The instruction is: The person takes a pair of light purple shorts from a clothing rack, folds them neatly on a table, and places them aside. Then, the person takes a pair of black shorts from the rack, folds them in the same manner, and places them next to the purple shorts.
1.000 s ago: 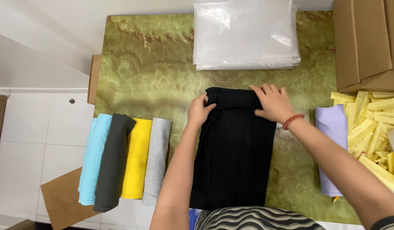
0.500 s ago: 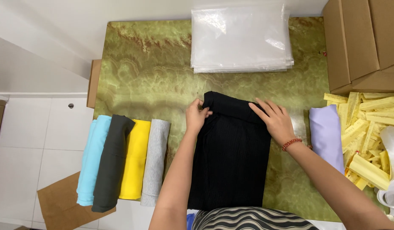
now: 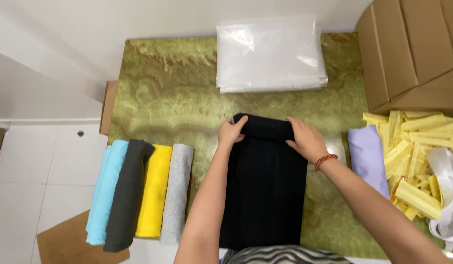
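A black ribbed garment (image 3: 263,186) lies lengthwise on the green marbled table (image 3: 172,98), its far end turned over into a thick roll. My left hand (image 3: 230,132) grips the left end of that roll. My right hand (image 3: 308,140), with a red bead bracelet at the wrist, presses on the roll's right end. Both hands are curled over the fabric.
Rolled garments lie at the left: light blue (image 3: 104,193), dark grey (image 3: 127,193), yellow (image 3: 153,195) and light grey (image 3: 177,193). A lilac roll (image 3: 367,159) lies right of the black one. Clear plastic bags (image 3: 270,54) are stacked at the back. Cardboard boxes (image 3: 407,49) and yellow strips (image 3: 412,156) fill the right.
Both hands have drawn toward me with the far end of the black garment, and the rolled part has grown thicker.
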